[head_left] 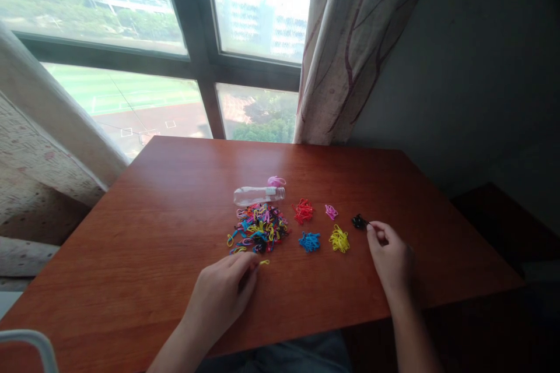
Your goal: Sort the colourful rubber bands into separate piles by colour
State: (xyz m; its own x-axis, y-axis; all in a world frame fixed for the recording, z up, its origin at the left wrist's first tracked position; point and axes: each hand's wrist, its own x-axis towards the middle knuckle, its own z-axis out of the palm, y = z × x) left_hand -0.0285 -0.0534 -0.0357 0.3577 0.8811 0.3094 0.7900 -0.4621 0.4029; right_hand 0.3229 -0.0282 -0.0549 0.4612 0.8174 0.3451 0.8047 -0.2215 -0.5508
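A mixed heap of small coloured rubber bands (259,228) lies mid-table. To its right sit sorted little piles: red (303,211), pink (331,211), blue (310,241), yellow (339,239) and black (359,222). My left hand (225,294) rests on the table below the heap, fingers curled, its fingertips touching a single yellow band (264,262). My right hand (389,256) lies right of the piles, fingers pinched together at the edge of the black pile. A clear plastic bottle (258,194) lies on its side behind the heap, its pink cap (276,181) beside it.
The reddish wooden table (153,233) stands against a window (175,41) with curtains (350,41) at both sides. A dark wall is at the right. A white curved rail (30,344) shows at the lower left corner.
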